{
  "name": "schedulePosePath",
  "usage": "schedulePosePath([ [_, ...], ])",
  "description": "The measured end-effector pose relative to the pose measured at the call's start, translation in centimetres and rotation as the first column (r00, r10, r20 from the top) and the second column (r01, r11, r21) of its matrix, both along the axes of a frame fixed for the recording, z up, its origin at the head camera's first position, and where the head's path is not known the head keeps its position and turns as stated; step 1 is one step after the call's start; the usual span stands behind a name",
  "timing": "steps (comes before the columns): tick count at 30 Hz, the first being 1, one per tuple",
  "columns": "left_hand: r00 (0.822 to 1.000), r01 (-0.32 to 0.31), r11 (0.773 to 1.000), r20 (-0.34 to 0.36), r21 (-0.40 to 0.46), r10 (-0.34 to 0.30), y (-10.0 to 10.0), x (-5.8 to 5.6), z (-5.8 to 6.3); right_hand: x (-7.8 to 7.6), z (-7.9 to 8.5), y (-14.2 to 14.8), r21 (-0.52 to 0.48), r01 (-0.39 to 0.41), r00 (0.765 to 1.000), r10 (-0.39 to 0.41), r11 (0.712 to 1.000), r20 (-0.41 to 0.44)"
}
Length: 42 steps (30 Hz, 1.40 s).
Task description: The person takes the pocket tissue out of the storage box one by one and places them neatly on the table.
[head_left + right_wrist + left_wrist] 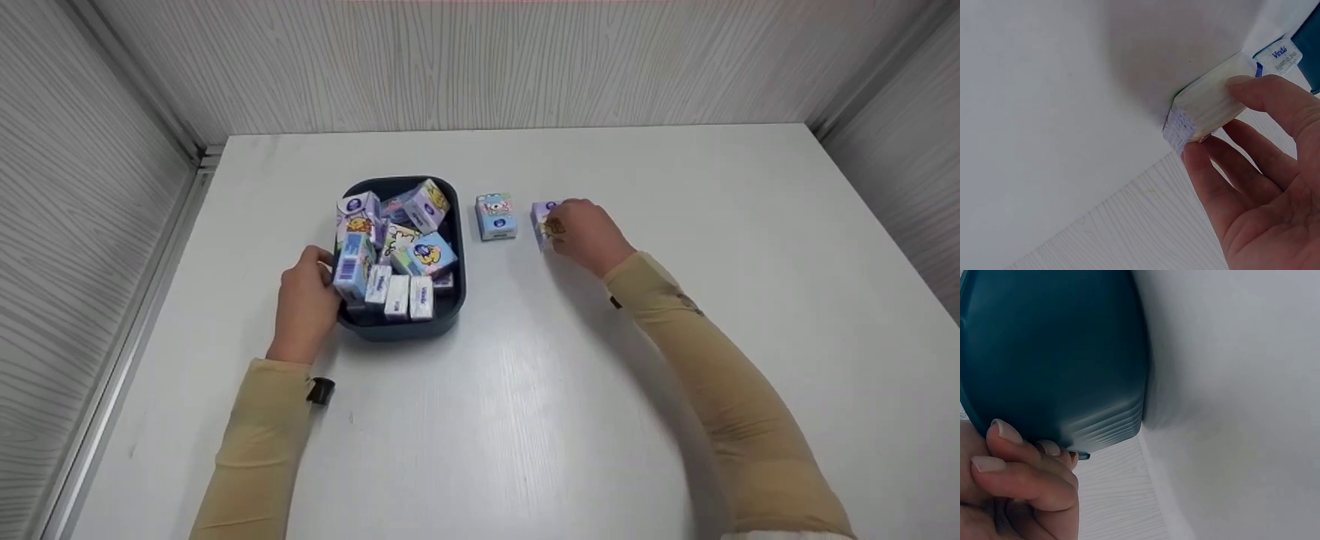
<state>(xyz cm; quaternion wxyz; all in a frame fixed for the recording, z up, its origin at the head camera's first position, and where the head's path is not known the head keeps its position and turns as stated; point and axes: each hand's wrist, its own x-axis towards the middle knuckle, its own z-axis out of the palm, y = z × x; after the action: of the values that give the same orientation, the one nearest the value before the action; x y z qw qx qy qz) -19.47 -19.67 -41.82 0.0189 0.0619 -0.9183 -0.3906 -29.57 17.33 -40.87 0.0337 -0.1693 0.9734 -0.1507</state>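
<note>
A dark teal plastic bin (405, 332) stands on the left part of the table, heaped with several small tissue packs (431, 253) in blue, purple and white wrapping. At its left side, my left hand (304, 307) holds the bin by the rim, with curled fingers (1027, 481) against the outer wall in the left wrist view. To the right of the bin, my right hand (589, 236) pinches a purple tissue pack (1207, 98) between thumb and fingers, close at the tabletop. A blue tissue pack (496, 217) lies between the bin and that hand.
The white table (480, 435) is bordered by a wood-grain panel (510, 67) at the back and by side panels at left (90, 210) and right (900, 135). The blue pack sits close to the bin's right wall.
</note>
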Motion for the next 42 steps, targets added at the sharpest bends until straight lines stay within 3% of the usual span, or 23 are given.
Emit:
schedulePosePath([
  [13, 1.000, -0.001, 1.000, -0.007, -0.013, 0.001, -0.1, -0.1, 0.0, -1.9, 0.5, -2.1, -0.008, 0.039, 0.999, -0.038, 0.999, 0.030],
  [19, 1.000, -0.002, 1.000, 0.013, -0.010, 0.002, 0.0, -0.3, 0.0, -2.2, 0.4, -2.5, -0.009, 0.036, 0.999, -0.036, 0.999, 0.013],
  [25, 1.000, 0.003, 1.000, -0.015, -0.024, -0.004, 0.0, -0.1, 0.0, -2.5, 0.1, -3.0, 0.011, 0.012, 1.000, -0.012, 1.000, -0.014],
  [42, 1.000, -0.006, 1.000, 0.015, -0.010, 0.006, -0.1, -0.1, 0.0, -2.4, 0.2, -3.9, 0.021, 0.004, 1.000, -0.004, 1.000, 0.005],
])
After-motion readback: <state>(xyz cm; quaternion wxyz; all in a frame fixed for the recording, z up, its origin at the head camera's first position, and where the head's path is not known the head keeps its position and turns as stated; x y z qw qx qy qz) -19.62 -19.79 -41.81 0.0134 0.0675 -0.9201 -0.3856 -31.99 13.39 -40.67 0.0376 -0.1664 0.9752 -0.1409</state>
